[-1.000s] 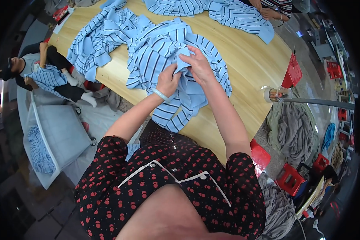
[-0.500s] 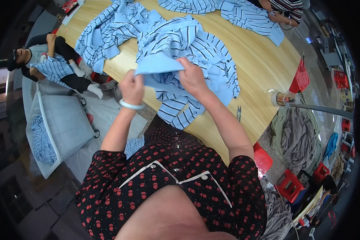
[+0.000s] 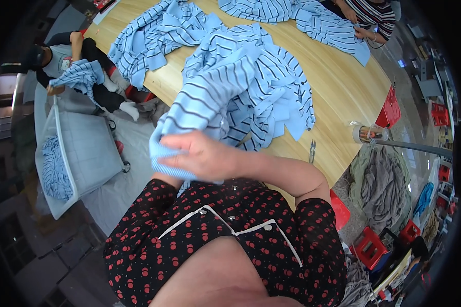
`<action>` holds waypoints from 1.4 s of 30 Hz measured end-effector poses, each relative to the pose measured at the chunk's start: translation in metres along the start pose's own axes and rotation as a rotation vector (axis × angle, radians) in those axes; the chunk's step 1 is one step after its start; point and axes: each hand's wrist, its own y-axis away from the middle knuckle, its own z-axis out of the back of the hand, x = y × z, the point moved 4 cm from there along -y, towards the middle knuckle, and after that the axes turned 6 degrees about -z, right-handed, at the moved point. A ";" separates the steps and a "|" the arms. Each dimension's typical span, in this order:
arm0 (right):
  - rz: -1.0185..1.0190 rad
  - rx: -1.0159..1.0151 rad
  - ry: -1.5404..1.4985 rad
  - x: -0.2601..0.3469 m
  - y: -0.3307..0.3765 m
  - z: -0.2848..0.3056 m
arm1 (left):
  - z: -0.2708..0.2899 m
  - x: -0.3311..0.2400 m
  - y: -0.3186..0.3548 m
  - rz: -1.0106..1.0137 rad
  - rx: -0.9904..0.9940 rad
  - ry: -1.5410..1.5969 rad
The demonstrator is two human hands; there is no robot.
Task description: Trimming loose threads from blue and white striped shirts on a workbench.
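A light blue knit garment with dark stripes (image 3: 205, 102) stretches from the pile on the table toward my body. My right hand (image 3: 202, 156) reaches across to the left, its thumb and fingers closed on the garment's ribbed light blue edge (image 3: 161, 153). The left forearm runs up into that ribbed opening. My left hand is hidden by the fabric and by the right hand, so its fingers do not show. Beside the garment, more striped knitwear (image 3: 276, 97) with dark buttons lies on the wooden table (image 3: 338, 97).
Small thread snips (image 3: 312, 151) lie near the table's right edge, by a clear jar (image 3: 369, 134). A wheeled white cart (image 3: 87, 158) with striped knits stands left. A seated person (image 3: 69, 61) holds striped fabric. Another person's hands (image 3: 361, 33) work at the far right.
My left hand has gone from holding the ribbed edge to being hidden in the garment. The right hand has moved left and down across my body, and the fabric has been drawn nearer.
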 end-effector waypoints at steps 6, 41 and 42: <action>0.029 0.365 -0.106 0.030 0.004 -0.056 | -0.022 0.010 -0.035 -0.114 0.119 -0.404; -0.159 -0.169 -0.044 -0.024 -0.090 0.012 | -0.027 0.128 -0.183 -0.053 0.621 -0.965; -0.127 -0.202 -0.033 -0.023 -0.094 0.013 | -0.014 0.133 -0.160 -0.013 0.645 -1.042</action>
